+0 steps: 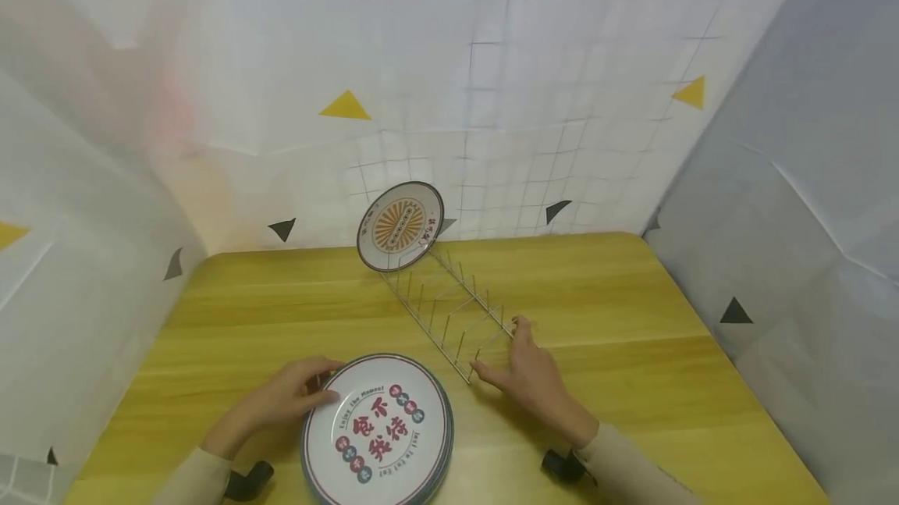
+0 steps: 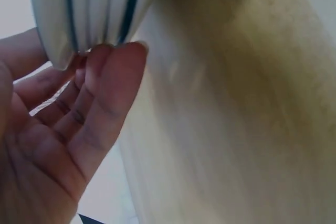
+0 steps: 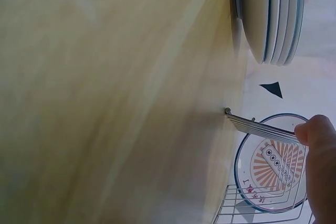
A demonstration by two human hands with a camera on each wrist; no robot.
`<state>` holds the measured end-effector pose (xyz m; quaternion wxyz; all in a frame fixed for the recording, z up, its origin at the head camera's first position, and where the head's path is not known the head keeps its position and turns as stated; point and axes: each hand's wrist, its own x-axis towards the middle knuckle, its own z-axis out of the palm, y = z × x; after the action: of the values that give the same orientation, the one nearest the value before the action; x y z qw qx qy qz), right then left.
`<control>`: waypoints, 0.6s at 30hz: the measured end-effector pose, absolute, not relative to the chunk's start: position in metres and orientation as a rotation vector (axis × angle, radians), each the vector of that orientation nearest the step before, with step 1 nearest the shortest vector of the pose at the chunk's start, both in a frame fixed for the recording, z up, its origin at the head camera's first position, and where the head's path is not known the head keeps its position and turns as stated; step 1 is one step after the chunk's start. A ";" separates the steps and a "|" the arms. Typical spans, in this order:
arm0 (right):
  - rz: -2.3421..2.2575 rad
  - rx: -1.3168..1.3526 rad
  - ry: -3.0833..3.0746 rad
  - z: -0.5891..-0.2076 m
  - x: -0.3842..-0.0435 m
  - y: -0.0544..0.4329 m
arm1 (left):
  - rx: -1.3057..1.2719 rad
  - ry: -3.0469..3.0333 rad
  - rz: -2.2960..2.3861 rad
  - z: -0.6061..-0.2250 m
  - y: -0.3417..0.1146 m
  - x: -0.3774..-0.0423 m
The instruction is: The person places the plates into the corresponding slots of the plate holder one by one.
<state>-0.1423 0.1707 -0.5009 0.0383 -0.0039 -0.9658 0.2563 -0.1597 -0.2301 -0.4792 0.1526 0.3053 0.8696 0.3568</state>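
Note:
A stack of several round white plates (image 1: 382, 435) with dark rims and red lettering sits at the near middle of the table. My left hand (image 1: 284, 396) grips its left edge, thumb on the top plate; in the left wrist view the fingers (image 2: 113, 93) curl under the stacked rims (image 2: 94, 9). A metal wire plate rack (image 1: 421, 322) with upright prongs runs diagonally away. My right hand (image 1: 530, 376) holds its near end, thumb and fingers spread across the width. One plate (image 1: 400, 225) with an orange sunburst stands tilted at the rack's far end.
The yellow wood-grain table (image 1: 632, 403) ends at a white sheet wall (image 1: 604, 44) at the back, with more sheeting on both sides. Yellow and dark triangles mark the sheets. A black wrist device (image 1: 249, 481) sits by the left cuff, another (image 1: 562, 466) by the right.

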 end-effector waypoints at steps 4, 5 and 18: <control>0.775 0.005 -2.957 -0.501 -0.143 0.171 | 0.811 2.501 1.086 -0.470 -0.233 -0.160; 0.775 0.003 -2.958 -0.500 -0.142 0.171 | 0.790 2.488 1.118 -0.467 -0.234 -0.160; 0.785 0.001 -2.969 -0.501 -0.143 0.171 | 0.699 2.204 1.342 -0.441 -0.245 -0.164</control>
<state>-0.1435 0.1709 -0.5010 0.0352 0.0002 -0.9662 0.2554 -0.1643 -0.2451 -0.4413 0.2318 0.2542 0.8020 0.4883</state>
